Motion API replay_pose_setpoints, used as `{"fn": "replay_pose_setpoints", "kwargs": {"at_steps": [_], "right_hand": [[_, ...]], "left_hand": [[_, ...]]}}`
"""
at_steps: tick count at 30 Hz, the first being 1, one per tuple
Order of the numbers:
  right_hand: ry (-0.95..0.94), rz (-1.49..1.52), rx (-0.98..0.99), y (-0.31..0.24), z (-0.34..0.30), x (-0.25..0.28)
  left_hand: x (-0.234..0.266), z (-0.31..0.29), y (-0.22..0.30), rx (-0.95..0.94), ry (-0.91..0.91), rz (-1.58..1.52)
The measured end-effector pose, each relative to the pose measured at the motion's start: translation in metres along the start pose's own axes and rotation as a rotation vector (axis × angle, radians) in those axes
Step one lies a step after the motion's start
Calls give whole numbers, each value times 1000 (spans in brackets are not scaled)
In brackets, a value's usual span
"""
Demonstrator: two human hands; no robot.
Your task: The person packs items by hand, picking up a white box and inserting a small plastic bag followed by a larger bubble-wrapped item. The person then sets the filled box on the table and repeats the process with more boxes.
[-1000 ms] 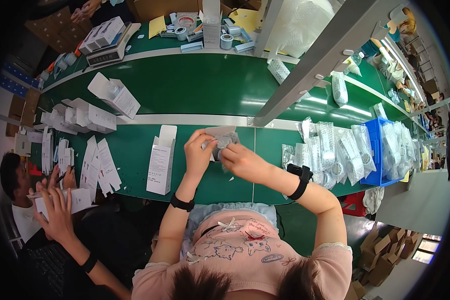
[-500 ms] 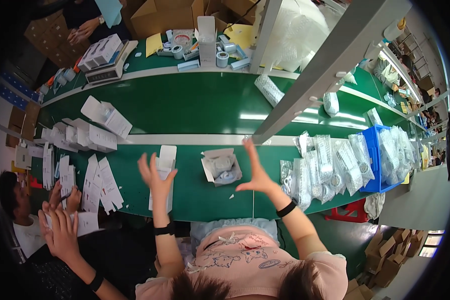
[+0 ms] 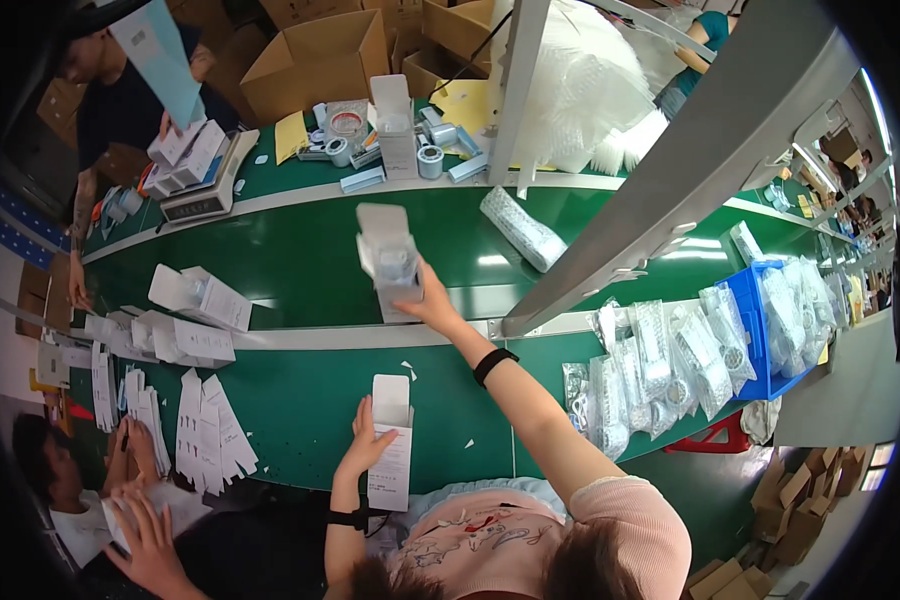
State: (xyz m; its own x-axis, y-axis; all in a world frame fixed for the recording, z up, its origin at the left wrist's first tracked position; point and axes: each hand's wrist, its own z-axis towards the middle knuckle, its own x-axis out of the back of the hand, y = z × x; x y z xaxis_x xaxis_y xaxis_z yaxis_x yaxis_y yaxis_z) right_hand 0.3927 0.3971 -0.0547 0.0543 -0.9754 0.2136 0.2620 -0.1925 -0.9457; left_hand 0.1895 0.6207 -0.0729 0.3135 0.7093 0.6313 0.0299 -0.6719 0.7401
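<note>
Stretched far forward and slanting leftward, the right hand (image 3: 428, 298) gripped the lower end of an open-topped white carton (image 3: 384, 238) above the green strip (image 3: 300, 235). Nearer the body, the left hand (image 3: 366, 442) pointed its fingers forward, thumb spread over a second white carton (image 3: 390, 470); whether it gripped was unclear

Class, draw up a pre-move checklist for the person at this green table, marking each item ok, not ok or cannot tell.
1. Right hand on the far white box: ok, it holds the lower end.
2. Far white box closed: not ok, its top flap stands open.
3. Left hand gripping the near white box: cannot tell; the thumb overlaps its face.
4. Near white box filled: cannot tell, its inside is hidden.
5. Bubble-wrapped packs on the table: ok, heaped beside the blue bin.
6. Table free of scraps: not ok, white bits lie there.
</note>
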Motion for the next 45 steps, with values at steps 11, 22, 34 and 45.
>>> {"fn": "replay_pose_setpoints", "kwargs": {"at_steps": [11, 22, 34, 45], "right_hand": [[-624, -712, -474, -98, -127, 238], [-341, -980, -366, 54, 93, 155], [421, 1003, -661, -47, -77, 285], [867, 357, -69, -163, -133, 74]], "left_hand": [[51, 24, 110, -22, 134, -887], [-2, 66, 148, -389, 166, -158], [-37, 59, 136, -401, 265, -425], [-54, 37, 150, -438, 430, -405]]}}
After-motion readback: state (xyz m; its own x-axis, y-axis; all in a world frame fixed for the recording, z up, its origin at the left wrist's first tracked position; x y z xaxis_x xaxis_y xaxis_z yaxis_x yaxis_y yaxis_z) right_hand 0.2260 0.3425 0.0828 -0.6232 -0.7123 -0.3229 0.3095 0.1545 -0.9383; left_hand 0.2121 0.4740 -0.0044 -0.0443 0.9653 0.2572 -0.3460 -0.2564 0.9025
